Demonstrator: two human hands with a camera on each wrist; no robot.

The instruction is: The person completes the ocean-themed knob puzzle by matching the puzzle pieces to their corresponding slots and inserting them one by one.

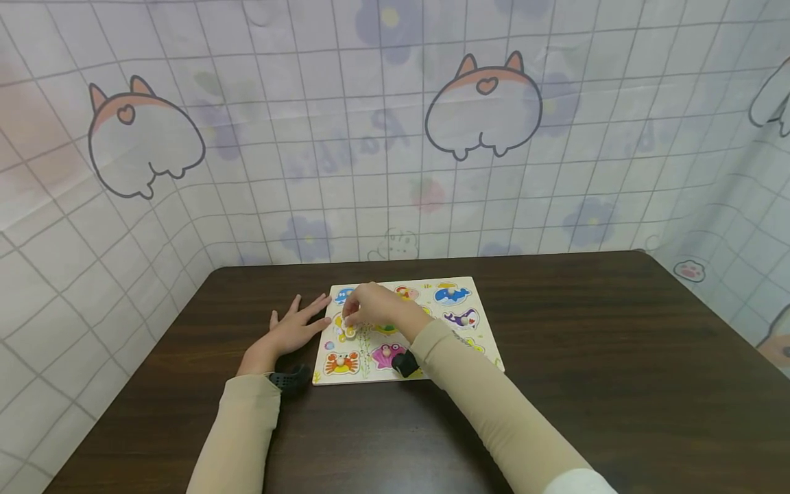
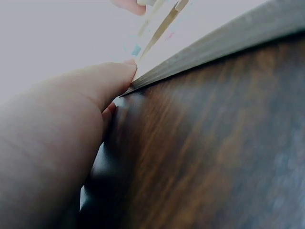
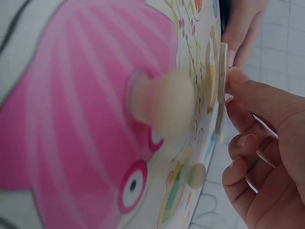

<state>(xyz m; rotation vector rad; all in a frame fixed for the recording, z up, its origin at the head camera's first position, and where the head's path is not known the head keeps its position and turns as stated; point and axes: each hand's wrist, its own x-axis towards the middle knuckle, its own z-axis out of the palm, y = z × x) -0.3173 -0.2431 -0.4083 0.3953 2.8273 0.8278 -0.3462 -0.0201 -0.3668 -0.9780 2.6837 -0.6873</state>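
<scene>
A wooden peg puzzle board (image 1: 364, 370) with sea animal pieces lies on the dark table. My right hand (image 1: 370, 305) pinches a yellowish puzzle piece (image 1: 349, 333) at the board's left side. In the right wrist view that puzzle piece (image 3: 222, 74) appears edge-on, tilted off the board, and my fingers hide its knob. My left hand (image 1: 293, 333) has its fingers spread, with fingertips on the board's left edge. The left wrist view has the thumb (image 2: 112, 78) touching that edge. Near my right wrist sits a pink shell piece (image 1: 386, 355); an orange crab piece (image 1: 341, 363) is in the lower left corner.
The brown table (image 1: 586, 343) extends on both sides of the board. A blue whale piece (image 1: 452, 296) and a purple piece (image 1: 463, 319) are on the board's right side. Behind the table hangs a white gridded cloth (image 1: 345, 192) with cartoon prints.
</scene>
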